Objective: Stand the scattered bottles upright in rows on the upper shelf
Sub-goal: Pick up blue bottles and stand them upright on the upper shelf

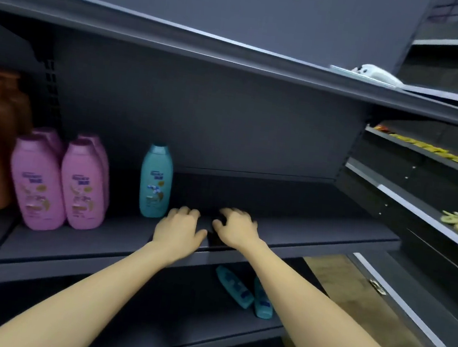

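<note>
While one teal bottle [155,182] stands cap-up midway along the upper shelf [315,229], two fallen bottles [233,286] lie flat on the lower shelf [172,312], their long axes running back to front. The left hand [178,231] and right hand [237,228] rest by the upper shelf's front edge, each grip loose and holding nothing. Pink bottles [83,185] stand in rows towards its left end.

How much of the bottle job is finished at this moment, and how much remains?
Done: the pink bottles and one teal bottle stand upright on the upper shelf. In hand: nothing; the left hand and right hand are at the shelf's front and hold no bottle. Left: two teal bottles lie flat on the lower shelf.
</note>
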`<state>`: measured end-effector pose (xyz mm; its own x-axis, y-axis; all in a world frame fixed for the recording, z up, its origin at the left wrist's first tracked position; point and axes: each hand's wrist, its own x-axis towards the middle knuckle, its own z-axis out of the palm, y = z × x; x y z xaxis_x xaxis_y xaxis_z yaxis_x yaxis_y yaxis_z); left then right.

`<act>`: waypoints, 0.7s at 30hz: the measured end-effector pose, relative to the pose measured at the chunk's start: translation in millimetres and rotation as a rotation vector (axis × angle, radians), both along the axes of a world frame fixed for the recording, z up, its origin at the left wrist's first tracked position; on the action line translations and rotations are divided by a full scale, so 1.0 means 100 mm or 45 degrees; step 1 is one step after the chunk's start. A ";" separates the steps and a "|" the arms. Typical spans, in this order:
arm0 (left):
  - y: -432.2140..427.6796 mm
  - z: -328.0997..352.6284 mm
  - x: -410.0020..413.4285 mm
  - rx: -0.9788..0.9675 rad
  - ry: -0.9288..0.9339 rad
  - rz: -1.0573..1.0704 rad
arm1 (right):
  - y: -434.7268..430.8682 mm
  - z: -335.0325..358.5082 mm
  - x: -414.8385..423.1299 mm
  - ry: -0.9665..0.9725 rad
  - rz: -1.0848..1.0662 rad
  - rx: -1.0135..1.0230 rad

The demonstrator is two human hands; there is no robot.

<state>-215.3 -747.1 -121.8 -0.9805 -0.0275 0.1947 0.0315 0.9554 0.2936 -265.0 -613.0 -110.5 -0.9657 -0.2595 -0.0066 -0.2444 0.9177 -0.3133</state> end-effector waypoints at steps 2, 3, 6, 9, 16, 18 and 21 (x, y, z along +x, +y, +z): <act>0.13 -0.01 -0.04 -0.013 -0.018 -0.074 | 0.17 0.00 0.07 0.015 -0.075 0.006; 0.19 -0.01 -0.05 -0.016 -0.026 -0.109 | 0.25 0.00 0.11 0.017 -0.113 0.008; 0.37 -0.03 -0.08 -0.031 -0.033 -0.206 | 0.47 -0.02 0.25 0.014 -0.225 0.028; 0.55 -0.04 -0.07 -0.023 -0.038 -0.303 | 0.67 -0.03 0.41 -0.013 -0.317 0.039; 0.91 -0.04 0.00 0.001 -0.039 -0.504 | 1.03 -0.08 0.71 -0.049 -0.512 0.075; 1.00 -0.06 0.04 0.012 -0.039 -0.552 | 1.10 -0.10 0.78 -0.047 -0.550 0.081; 1.15 -0.11 0.10 0.047 -0.048 -0.626 | 1.20 -0.13 0.85 -0.046 -0.590 0.087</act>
